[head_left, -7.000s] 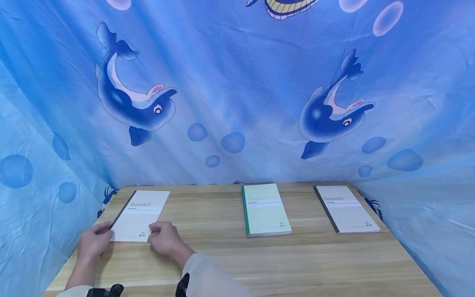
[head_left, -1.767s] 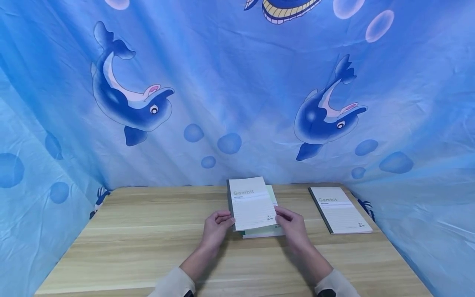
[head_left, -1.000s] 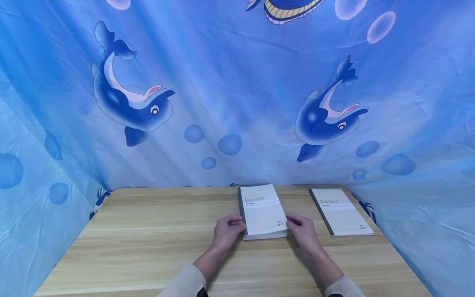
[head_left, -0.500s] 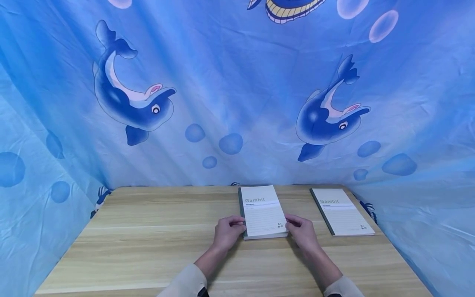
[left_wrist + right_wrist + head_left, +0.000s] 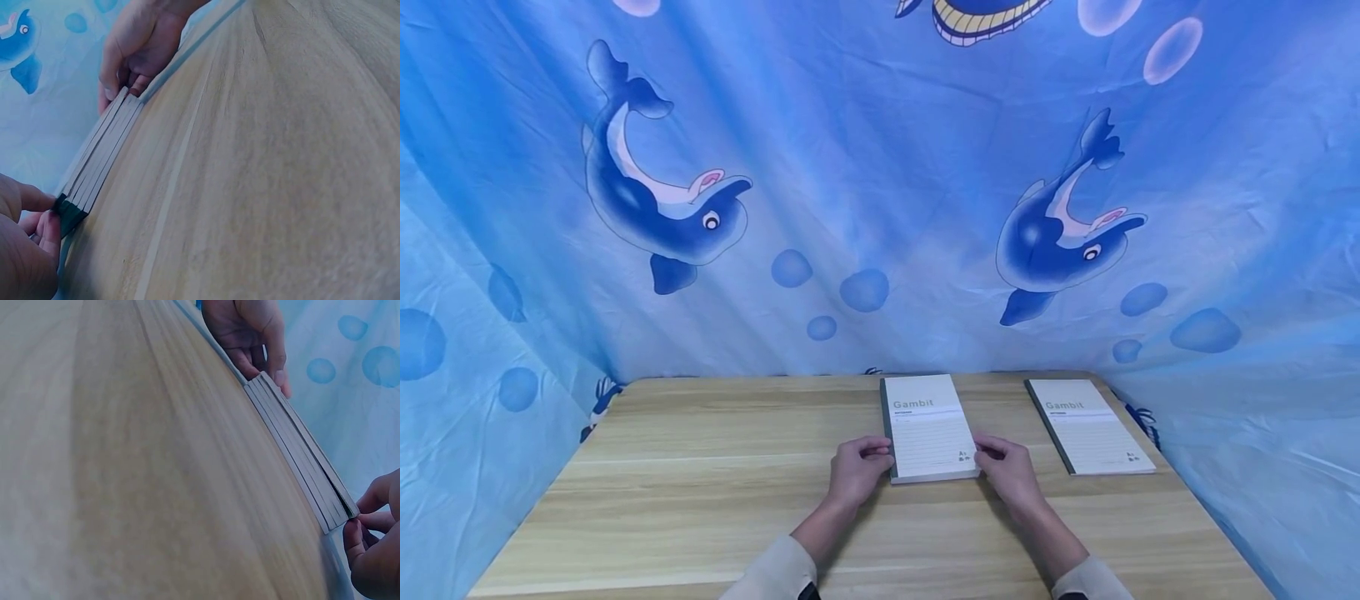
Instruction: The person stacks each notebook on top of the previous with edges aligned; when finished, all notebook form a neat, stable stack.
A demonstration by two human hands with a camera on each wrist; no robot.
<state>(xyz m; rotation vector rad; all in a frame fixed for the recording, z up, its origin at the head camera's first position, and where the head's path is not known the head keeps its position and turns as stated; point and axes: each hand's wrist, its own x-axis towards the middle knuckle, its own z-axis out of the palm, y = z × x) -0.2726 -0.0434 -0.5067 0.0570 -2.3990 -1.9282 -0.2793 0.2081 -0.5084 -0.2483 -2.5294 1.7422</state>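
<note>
A white "Gambit" notebook [image 5: 931, 429] lies squared on top of a stack at the middle of the table's far part. The wrist views show several layers in the stack [image 5: 103, 150]; the lower covers are hidden in the head view. My left hand [image 5: 857, 468] pinches the top notebook at its dark spine, near the front left corner. On the opposite edge, my right hand [image 5: 1009, 471] pinches it near the front right corner, thumb and fingers at the edge [image 5: 353, 515]. A narrow dark gap shows under the top notebook in the right wrist view.
Another white Gambit notebook [image 5: 1092, 427] with a dark spine lies flat to the right of the stack. Wood-grain table [image 5: 700, 475] stretches left and in front. A blue curtain printed with dolphins [image 5: 880, 183] hangs behind the far edge.
The white notebook was carried by both hands from the table's left to the middle and lowered onto the green notebook, covering it. Over the last half second it has settled slightly.
</note>
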